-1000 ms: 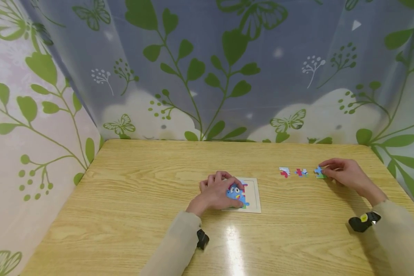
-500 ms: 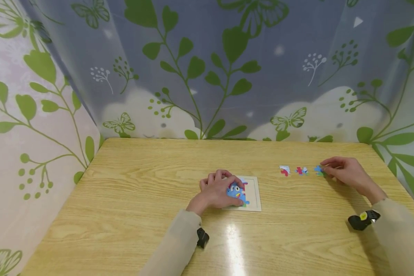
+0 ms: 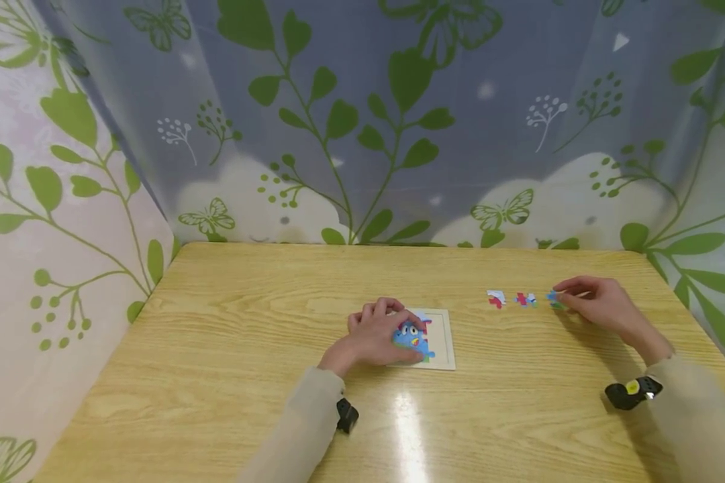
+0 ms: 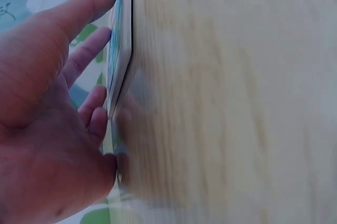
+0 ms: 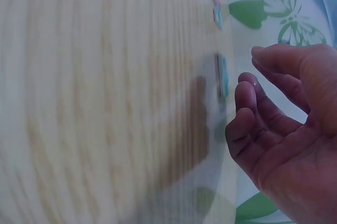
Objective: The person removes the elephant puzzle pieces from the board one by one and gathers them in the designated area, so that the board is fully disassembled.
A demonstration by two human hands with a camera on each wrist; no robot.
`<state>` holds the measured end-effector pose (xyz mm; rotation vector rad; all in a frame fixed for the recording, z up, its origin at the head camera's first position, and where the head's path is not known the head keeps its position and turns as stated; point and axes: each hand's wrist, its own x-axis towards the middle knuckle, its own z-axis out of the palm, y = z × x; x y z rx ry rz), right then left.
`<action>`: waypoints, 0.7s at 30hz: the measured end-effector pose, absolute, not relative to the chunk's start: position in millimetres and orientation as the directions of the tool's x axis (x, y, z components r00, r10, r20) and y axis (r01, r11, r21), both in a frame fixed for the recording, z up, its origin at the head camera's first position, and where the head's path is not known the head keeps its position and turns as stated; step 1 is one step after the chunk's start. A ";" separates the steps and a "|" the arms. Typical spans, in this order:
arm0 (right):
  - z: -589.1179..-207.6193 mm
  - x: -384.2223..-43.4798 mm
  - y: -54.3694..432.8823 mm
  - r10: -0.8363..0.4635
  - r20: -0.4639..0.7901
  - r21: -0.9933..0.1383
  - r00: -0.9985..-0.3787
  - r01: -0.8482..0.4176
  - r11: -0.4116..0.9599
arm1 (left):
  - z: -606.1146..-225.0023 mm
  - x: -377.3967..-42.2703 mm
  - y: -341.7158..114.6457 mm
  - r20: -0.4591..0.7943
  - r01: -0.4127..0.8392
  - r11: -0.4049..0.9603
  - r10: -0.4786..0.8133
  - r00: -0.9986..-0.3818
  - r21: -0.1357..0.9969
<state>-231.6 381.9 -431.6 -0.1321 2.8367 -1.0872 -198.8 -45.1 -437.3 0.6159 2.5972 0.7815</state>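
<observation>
A square puzzle board (image 3: 441, 339) with a pale rim lies on the table, a blue cartoon face (image 3: 411, 339) filling its left part. My left hand (image 3: 371, 339) rests on the left side of the board, thumb and index fingertips pressing on its face. The left wrist view shows those fingers fairly straight and the others bent at the edge. Over a blue-green puzzle piece (image 3: 554, 299) hovers my right hand (image 3: 601, 305), fingers loosely bent. In the right wrist view the fingertips look apart from that piece (image 5: 223, 76), which lies near the table.
Two more puzzle pieces lie left of the right hand: a red-and-blue piece (image 3: 525, 300) and a red-and-white piece (image 3: 496, 299). They stand in a row on the wooden table (image 3: 217, 349). A leaf-printed curtain (image 3: 362, 134) borders the table's back.
My right hand has shifted slightly left and now covers more of the blue-green piece. My left hand has stayed on the board.
</observation>
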 end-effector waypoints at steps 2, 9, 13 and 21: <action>-430.0 -229.9 376.8 -0.121 -0.049 -0.660 -0.991 -0.059 0.749 | -437.6 -198.2 -48.2 -0.194 0.317 0.735 0.518 -0.833 0.599; -425.5 -225.5 356.3 -0.158 -0.016 -0.625 -0.987 -0.114 0.773 | -439.3 -196.1 -52.0 -0.131 0.350 0.705 0.531 -0.837 0.617; -421.7 -222.4 342.5 -0.199 0.015 -0.607 -0.980 -0.167 0.777 | -439.4 -195.4 -51.6 -0.120 0.349 0.709 0.520 -0.846 0.612; -416.2 -216.3 318.0 -0.260 0.051 -0.606 -0.964 -0.237 0.759 | -438.6 -193.9 -52.9 -0.115 0.355 0.709 0.522 -0.845 0.609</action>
